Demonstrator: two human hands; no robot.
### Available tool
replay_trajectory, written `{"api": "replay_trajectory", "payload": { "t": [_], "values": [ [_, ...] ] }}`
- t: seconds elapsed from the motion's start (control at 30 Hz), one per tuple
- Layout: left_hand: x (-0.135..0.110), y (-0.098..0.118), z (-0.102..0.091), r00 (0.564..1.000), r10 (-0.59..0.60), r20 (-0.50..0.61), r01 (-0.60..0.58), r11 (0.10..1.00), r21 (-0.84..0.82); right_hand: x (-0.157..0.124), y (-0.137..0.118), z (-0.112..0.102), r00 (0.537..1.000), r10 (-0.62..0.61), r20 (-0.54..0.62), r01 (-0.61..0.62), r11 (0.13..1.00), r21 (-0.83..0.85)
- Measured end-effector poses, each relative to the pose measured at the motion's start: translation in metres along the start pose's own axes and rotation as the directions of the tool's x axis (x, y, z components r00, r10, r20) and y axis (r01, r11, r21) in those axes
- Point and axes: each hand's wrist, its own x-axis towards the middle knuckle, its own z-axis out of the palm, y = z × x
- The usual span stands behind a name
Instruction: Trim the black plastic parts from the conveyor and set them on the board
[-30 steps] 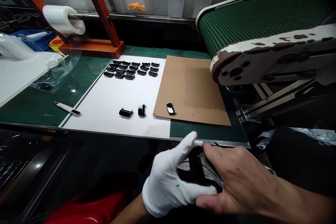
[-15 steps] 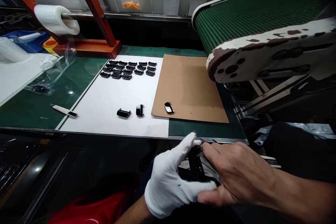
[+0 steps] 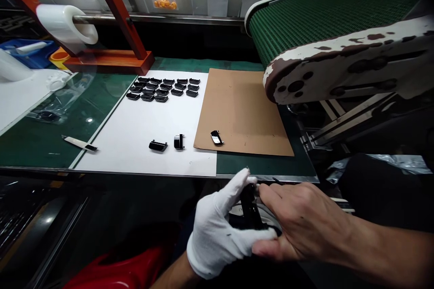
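My left hand (image 3: pixel 217 230), in a white cotton glove, is shut on a glossy black plastic part (image 3: pixel 250 205) held upright near the bench's front edge. My bare right hand (image 3: pixel 301 221) grips the same part, with its fingers at the upper end and its thumb low by the glove. The lower end of the part is hidden by my fingers. Beyond the hands, a white sheet (image 3: pixel 135 144) carries rows of several small black parts (image 3: pixel 162 89), and two single parts (image 3: pixel 158 146) (image 3: pixel 178 142) lie near its front. Another part (image 3: pixel 216 137) rests on a brown cardboard sheet (image 3: pixel 244 113).
A green-belted conveyor (image 3: pixel 332 22) overhangs the bench at the right. A white-handled knife (image 3: pixel 79 143) and a plastic bag (image 3: pixel 47 115) lie on the green mat (image 3: pixel 105 95) at the left. A film roll (image 3: pixel 64 27) hangs behind, and a red object (image 3: pixel 118 266) sits below.
The whole view has drifted slightly, so the bench sits a little higher and further left. My hands still hold the black part, with only small shifts of the right fingers.
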Motion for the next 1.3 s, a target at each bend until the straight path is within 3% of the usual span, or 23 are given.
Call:
{"api": "replay_trajectory", "payload": {
  "t": [0.3,0.6,0.73,0.97,1.13,1.3],
  "values": [
    [0.001,0.004,0.001,0.999,-0.042,-0.016,0.043,0.998,0.038,0.000,0.000,0.000,0.987,-0.072,-0.142,0.066,0.997,-0.047],
    [0.002,0.001,0.003,0.999,-0.037,-0.037,0.040,0.994,0.099,-0.002,0.001,0.001,0.980,-0.157,-0.124,0.147,0.985,-0.089],
    [0.003,0.000,0.003,0.996,-0.070,-0.054,0.073,0.995,0.067,0.000,0.000,0.002,0.957,-0.189,-0.219,0.167,0.979,-0.113],
    [0.003,0.001,-0.002,0.999,-0.045,-0.019,0.046,0.999,0.011,0.007,-0.001,-0.002,0.922,-0.112,-0.372,0.097,0.994,-0.058],
    [0.000,-0.003,-0.007,1.000,-0.021,-0.007,0.021,0.992,0.123,0.003,0.000,-0.003,0.936,-0.051,-0.348,0.111,0.982,0.156],
    [0.001,-0.005,-0.014,0.997,0.072,-0.004,-0.068,0.950,0.304,-0.011,-0.004,0.004,0.938,0.087,-0.336,0.096,0.866,0.491]
  ]
}}
